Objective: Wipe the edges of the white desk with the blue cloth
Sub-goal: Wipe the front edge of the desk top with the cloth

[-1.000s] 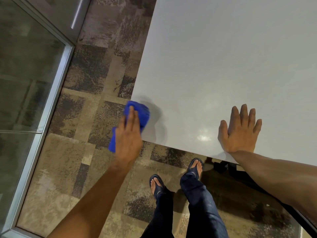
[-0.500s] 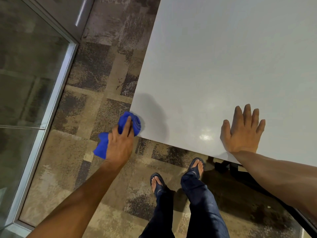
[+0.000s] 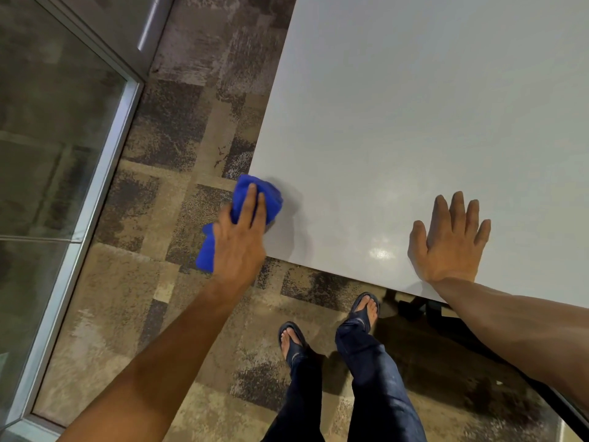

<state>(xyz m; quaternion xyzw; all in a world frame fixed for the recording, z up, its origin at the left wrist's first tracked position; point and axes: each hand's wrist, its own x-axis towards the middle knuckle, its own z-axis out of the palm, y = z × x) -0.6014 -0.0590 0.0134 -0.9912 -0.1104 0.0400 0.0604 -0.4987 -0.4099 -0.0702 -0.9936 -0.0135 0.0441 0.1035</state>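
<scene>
Head view shows your left hand (image 3: 239, 247) gripping the bunched blue cloth (image 3: 255, 202) against the left edge of the flat white counter (image 3: 414, 122) near its corner, right hand (image 3: 449, 247) flat, fingers spread; next, likely slide along that edge.

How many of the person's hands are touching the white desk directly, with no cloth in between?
1. The right hand lies flat on the white desk near its front edge. The left hand presses the crumpled blue cloth at the desk's corner; contact under it is hidden.
</scene>
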